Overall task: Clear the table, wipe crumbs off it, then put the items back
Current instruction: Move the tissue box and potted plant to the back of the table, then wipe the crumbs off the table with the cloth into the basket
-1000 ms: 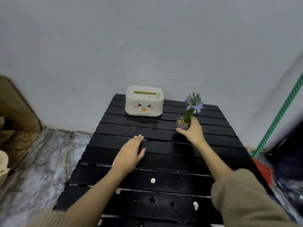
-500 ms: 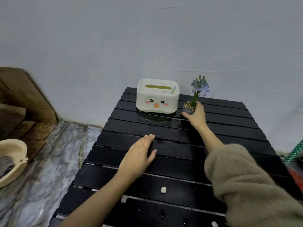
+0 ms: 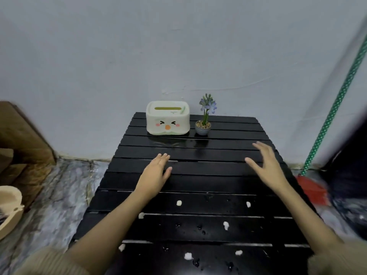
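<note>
The left hand (image 3: 154,176) lies flat and empty, fingers together, on the middle of the table (image 3: 228,169). The tissue box (image 3: 168,118) stands at the far edge, straight ahead of it, long side across. The flower pot (image 3: 202,127) stands just beside the box. The right hand (image 3: 267,165), spread and empty, hovers near the right edge.
</note>
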